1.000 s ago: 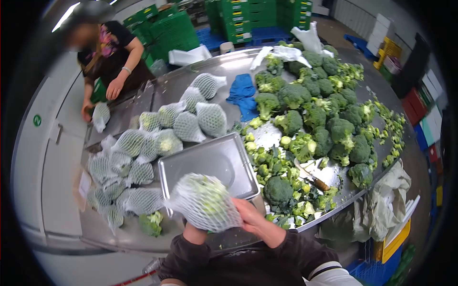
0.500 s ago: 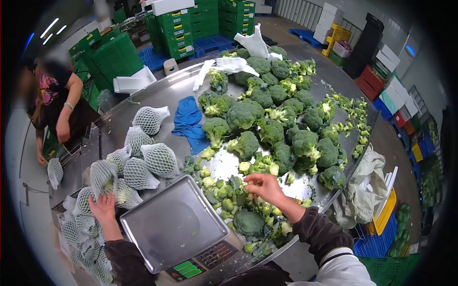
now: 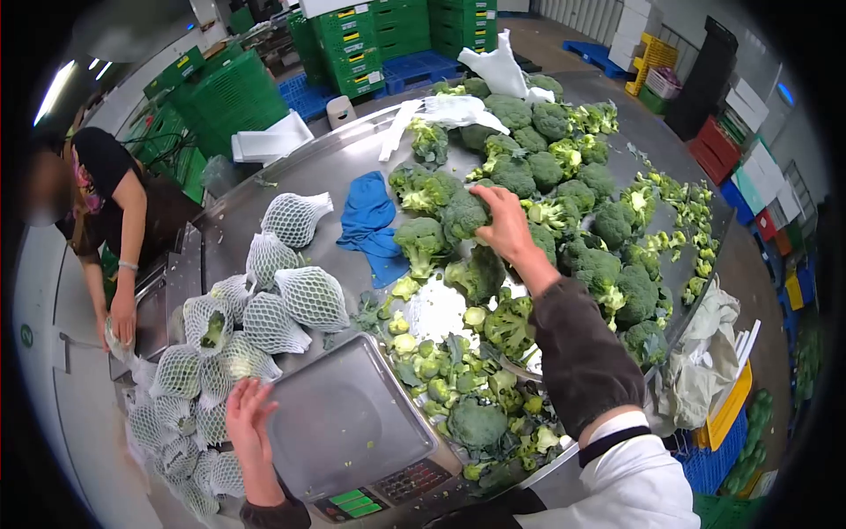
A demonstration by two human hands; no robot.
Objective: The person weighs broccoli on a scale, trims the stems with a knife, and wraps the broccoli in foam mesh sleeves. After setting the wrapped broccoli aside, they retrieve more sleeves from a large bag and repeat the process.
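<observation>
My right hand (image 3: 509, 231) reaches into the broccoli pile, its fingers curled round a broccoli head (image 3: 463, 217) near the pile's left side. More broccoli heads (image 3: 599, 269) lie behind and to the right. Empty and with fingers apart, my left hand (image 3: 250, 421) is over the left edge of the weighing scale (image 3: 348, 414). Nearest to it are several broccoli heads in white foam nets (image 3: 242, 354), heaped on the left. The scale's metal pan bears only small green bits. Cut broccoli stems and leaves (image 3: 441, 366) lie between scale and pile.
A blue cloth (image 3: 367, 220) and white foam nets (image 3: 458, 112) lie on the metal table (image 3: 352, 150). At the left, a co-worker's hand (image 3: 122, 317) is by a netted head. Green crates (image 3: 348, 48) stand behind; a pale sack (image 3: 701, 344) hangs at the right.
My right hand has moved from the trimmings up to the pile and taken hold of a broccoli head. My left hand has drawn back from a netted head towards the scale. The co-worker leans lower.
</observation>
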